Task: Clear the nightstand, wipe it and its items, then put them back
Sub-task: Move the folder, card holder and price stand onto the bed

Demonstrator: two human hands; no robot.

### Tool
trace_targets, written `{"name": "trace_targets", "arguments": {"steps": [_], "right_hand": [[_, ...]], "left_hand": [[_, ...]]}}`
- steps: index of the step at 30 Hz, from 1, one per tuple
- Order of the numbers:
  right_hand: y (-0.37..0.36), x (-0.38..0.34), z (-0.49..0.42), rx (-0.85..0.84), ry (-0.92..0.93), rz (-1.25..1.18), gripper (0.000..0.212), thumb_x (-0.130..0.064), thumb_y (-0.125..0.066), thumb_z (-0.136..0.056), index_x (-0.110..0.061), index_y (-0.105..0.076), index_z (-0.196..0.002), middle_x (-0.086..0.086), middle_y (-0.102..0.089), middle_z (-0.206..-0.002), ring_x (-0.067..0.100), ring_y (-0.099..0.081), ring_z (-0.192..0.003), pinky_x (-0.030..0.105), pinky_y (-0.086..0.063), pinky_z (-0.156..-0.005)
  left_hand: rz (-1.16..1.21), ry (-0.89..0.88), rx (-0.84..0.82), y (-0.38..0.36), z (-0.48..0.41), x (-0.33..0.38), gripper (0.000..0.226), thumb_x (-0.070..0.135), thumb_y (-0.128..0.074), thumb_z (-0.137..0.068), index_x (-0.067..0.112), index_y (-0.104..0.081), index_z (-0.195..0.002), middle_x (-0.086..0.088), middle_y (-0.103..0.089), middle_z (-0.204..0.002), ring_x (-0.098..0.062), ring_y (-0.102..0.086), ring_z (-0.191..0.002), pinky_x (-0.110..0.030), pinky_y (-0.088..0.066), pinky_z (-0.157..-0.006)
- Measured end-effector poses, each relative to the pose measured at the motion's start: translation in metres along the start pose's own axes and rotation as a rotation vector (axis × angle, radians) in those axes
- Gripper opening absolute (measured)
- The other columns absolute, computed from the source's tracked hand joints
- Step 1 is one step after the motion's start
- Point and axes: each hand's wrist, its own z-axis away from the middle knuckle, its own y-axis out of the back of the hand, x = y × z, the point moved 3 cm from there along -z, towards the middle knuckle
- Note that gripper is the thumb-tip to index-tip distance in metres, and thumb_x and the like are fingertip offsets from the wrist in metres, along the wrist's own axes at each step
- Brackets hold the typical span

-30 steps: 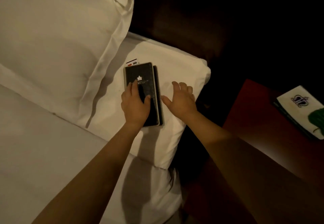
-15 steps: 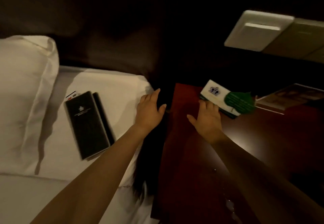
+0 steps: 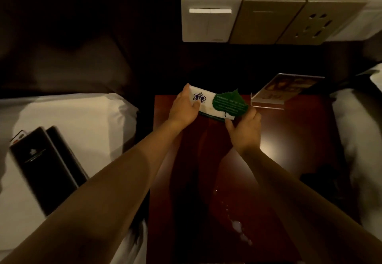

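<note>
A white notepad (image 3: 206,103) with a purple crest and a green leaf-shaped card (image 3: 228,104) on top is held above the back of the dark red nightstand (image 3: 289,150). My left hand (image 3: 184,109) grips its left end, thumb on top. My right hand (image 3: 244,128) grips its lower right corner. Two black folders (image 3: 47,166) lie on the white bed (image 3: 78,123) at the left, with a small card poking out behind them.
A clear acrylic sign holder (image 3: 285,90) stands at the nightstand's back right. A wall panel with a switch (image 3: 210,17) and sockets (image 3: 310,25) hangs above. Wet drops (image 3: 237,225) glisten on the nightstand's front. Another white bed (image 3: 359,131) borders the right side.
My hands left the black folders on the bed, moved right to the nightstand and took hold of the white notepad. The view swung from the bed to the nightstand.
</note>
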Motion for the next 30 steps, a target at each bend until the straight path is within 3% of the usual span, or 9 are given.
{"name": "trace_targets", "arguments": {"steps": [4,9,13,19,23,25,27,29,30], "right_hand": [[-0.009,0.002,-0.010,-0.070,0.020,-0.315,0.073,-0.015,-0.067,-0.083,-0.004,-0.026,-0.142,0.016,-0.042,-0.139,0.028,-0.045,-0.128,0.046,-0.044,-0.105],[-0.013,0.003,-0.020,-0.098,-0.117,-0.651,0.056,-0.005,-0.066,-0.082,-0.008,-0.040,-0.132,0.010,-0.056,-0.118,0.023,-0.060,-0.105,0.033,-0.051,-0.089],[-0.024,-0.009,-0.011,-0.152,-0.087,-0.581,0.063,-0.006,-0.065,-0.083,-0.007,-0.036,-0.139,0.011,-0.041,-0.126,0.025,-0.058,-0.103,0.030,-0.048,-0.094],[-0.051,-0.057,0.019,-0.287,0.066,-0.490,0.071,-0.006,-0.063,-0.085,-0.010,-0.026,-0.145,0.015,-0.033,-0.134,0.028,-0.055,-0.112,0.029,-0.046,-0.094],[-0.078,-0.100,0.053,-0.379,0.156,-0.440,0.072,-0.008,-0.063,-0.085,-0.010,-0.025,-0.146,0.017,-0.035,-0.134,0.029,-0.054,-0.113,0.030,-0.045,-0.094],[-0.093,-0.121,0.075,-0.433,0.203,-0.423,0.072,-0.007,-0.062,-0.086,-0.010,-0.024,-0.147,0.017,-0.035,-0.135,0.028,-0.055,-0.112,0.029,-0.044,-0.097],[-0.110,-0.142,0.099,-0.509,0.271,-0.408,0.072,-0.005,-0.061,-0.086,-0.010,-0.023,-0.147,0.017,-0.034,-0.134,0.022,-0.056,-0.105,0.019,-0.043,-0.093],[-0.128,-0.161,0.126,-0.603,0.336,-0.374,0.072,-0.006,-0.060,-0.087,-0.011,-0.021,-0.148,0.017,-0.033,-0.135,0.016,-0.053,-0.100,0.012,-0.040,-0.089],[-0.137,-0.171,0.140,-0.649,0.363,-0.350,0.073,-0.006,-0.060,-0.088,-0.012,-0.019,-0.148,0.017,-0.032,-0.136,0.018,-0.054,-0.103,0.016,-0.041,-0.094]], "left_hand": [[0.076,0.049,0.029,-0.008,0.001,0.000,0.059,0.010,-0.046,-0.096,0.011,-0.020,-0.149,-0.016,-0.044,-0.143,-0.030,-0.047,-0.129,-0.042,-0.045,-0.103],[0.194,0.088,0.115,-0.009,0.011,-0.010,0.058,0.006,-0.045,-0.094,0.013,-0.025,-0.148,-0.016,-0.044,-0.139,-0.028,-0.050,-0.124,-0.034,-0.048,-0.099],[0.279,0.145,0.229,-0.003,0.032,-0.022,0.056,0.002,-0.046,-0.091,0.013,-0.033,-0.143,-0.017,-0.047,-0.131,-0.029,-0.052,-0.120,-0.043,-0.050,-0.097],[0.381,0.287,0.455,0.034,0.080,-0.060,0.058,-0.002,-0.041,-0.088,0.012,-0.032,-0.144,-0.017,-0.043,-0.130,-0.028,-0.049,-0.120,-0.038,-0.047,-0.102],[0.393,0.360,0.618,0.067,0.119,-0.093,0.062,0.002,-0.043,-0.091,0.012,-0.023,-0.148,-0.015,-0.041,-0.133,-0.021,-0.046,-0.118,-0.018,-0.040,-0.098],[0.371,0.403,0.697,0.086,0.141,-0.111,0.062,0.005,-0.045,-0.091,0.011,-0.023,-0.148,-0.016,-0.040,-0.135,-0.026,-0.041,-0.125,-0.030,-0.036,-0.109],[0.346,0.438,0.781,0.104,0.165,-0.131,0.059,0.009,-0.047,-0.092,0.008,-0.026,-0.147,-0.020,-0.042,-0.134,-0.032,-0.040,-0.127,-0.043,-0.035,-0.111],[0.328,0.494,0.873,0.120,0.192,-0.153,0.056,0.011,-0.049,-0.093,0.006,-0.030,-0.145,-0.024,-0.045,-0.130,-0.035,-0.042,-0.125,-0.045,-0.037,-0.108],[0.322,0.537,0.918,0.126,0.205,-0.165,0.055,0.012,-0.049,-0.093,0.005,-0.030,-0.145,-0.024,-0.046,-0.130,-0.035,-0.041,-0.124,-0.045,-0.036,-0.107]]}}
